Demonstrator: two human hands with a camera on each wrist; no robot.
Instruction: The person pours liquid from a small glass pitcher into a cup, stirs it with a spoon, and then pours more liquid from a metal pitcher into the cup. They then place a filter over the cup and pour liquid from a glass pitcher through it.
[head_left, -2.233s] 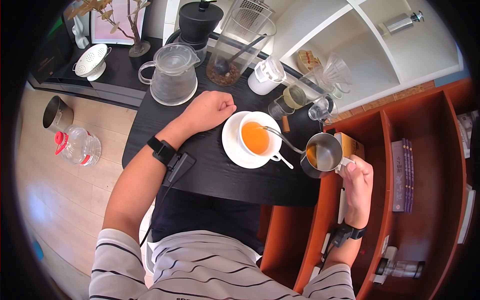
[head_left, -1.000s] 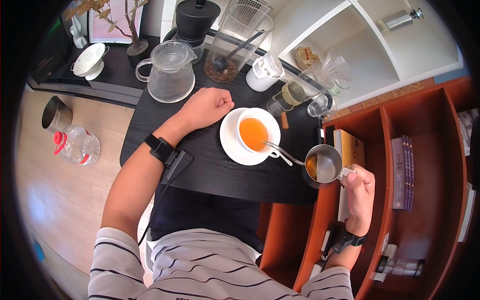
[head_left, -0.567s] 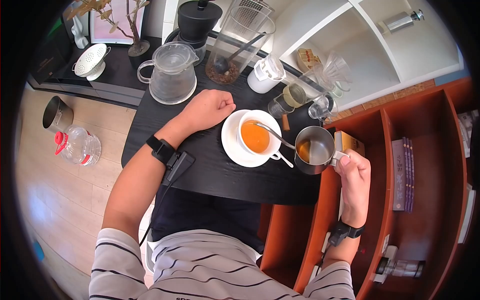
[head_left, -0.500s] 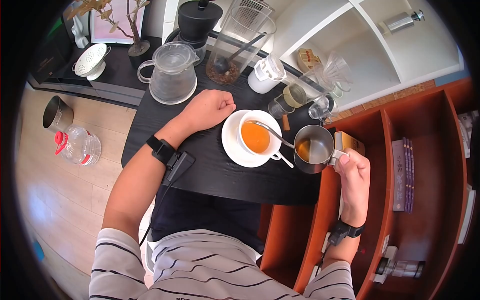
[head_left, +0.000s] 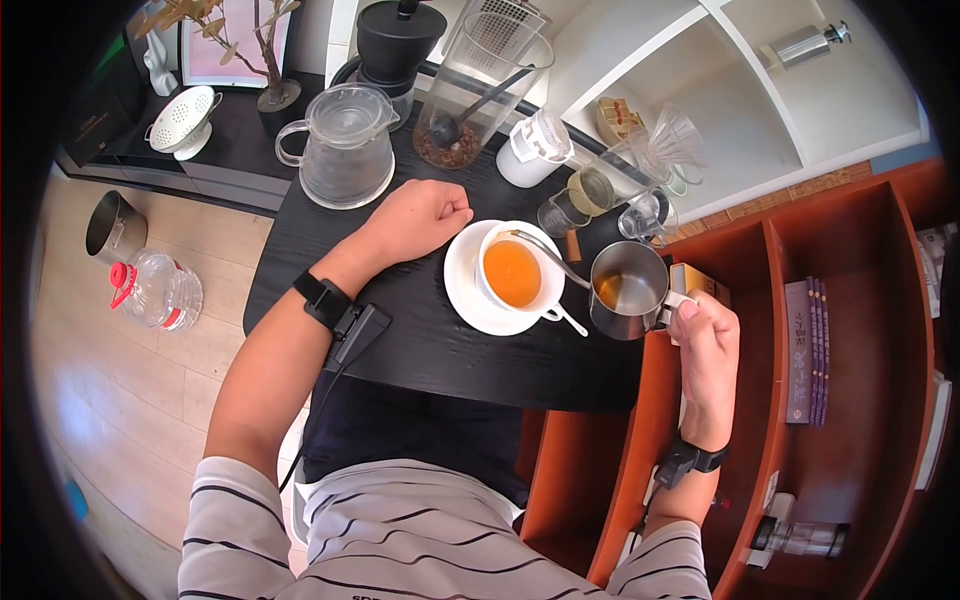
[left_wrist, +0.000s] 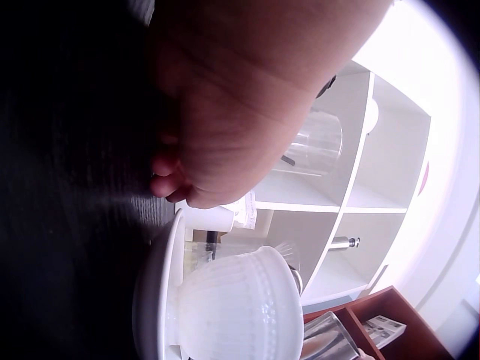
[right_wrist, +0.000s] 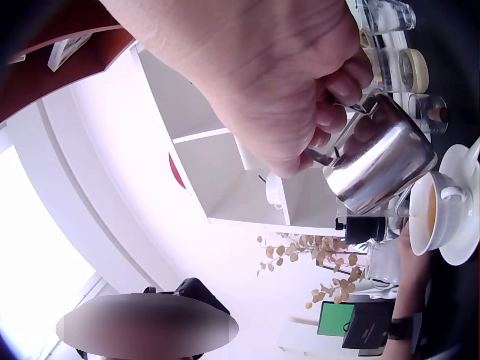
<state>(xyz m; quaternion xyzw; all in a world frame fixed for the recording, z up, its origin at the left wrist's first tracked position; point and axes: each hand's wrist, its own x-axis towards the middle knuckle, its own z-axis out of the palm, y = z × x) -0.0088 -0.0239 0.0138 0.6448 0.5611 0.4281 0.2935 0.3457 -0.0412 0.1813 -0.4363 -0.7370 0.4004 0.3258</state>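
In the head view the right hand (head_left: 708, 345) grips the handle of a steel gooseneck jug (head_left: 625, 318), partly filled with liquid. The spout tip lies over the far inside edge of a white cup (head_left: 551, 298) of orange liquid (head_left: 512, 272). That cup stands on a white saucer (head_left: 461, 290) with a spoon (head_left: 574, 322) at its side. The left hand (head_left: 420, 217) rests on the table beside the saucer, fingers loosely curled and holding nothing. In the right wrist view the hand (right_wrist: 277, 90) holds the tilted jug (right_wrist: 382, 163); whether liquid is flowing cannot be told.
Behind the hands stand a glass server (head_left: 347, 160), a grinder (head_left: 398, 45), a tall glass (head_left: 470, 110), a white mug (head_left: 532, 155) and small glassware (head_left: 565, 215). Brown shelves (head_left: 760, 260) adjoin the black table (head_left: 420, 350) on the right. A water bottle (head_left: 165, 290) is on the floor.
The right hand and jug first moved slightly toward the near right, then back up and left. The spout tip shifted toward the cup's far edge. The left hand stayed beside the saucer.
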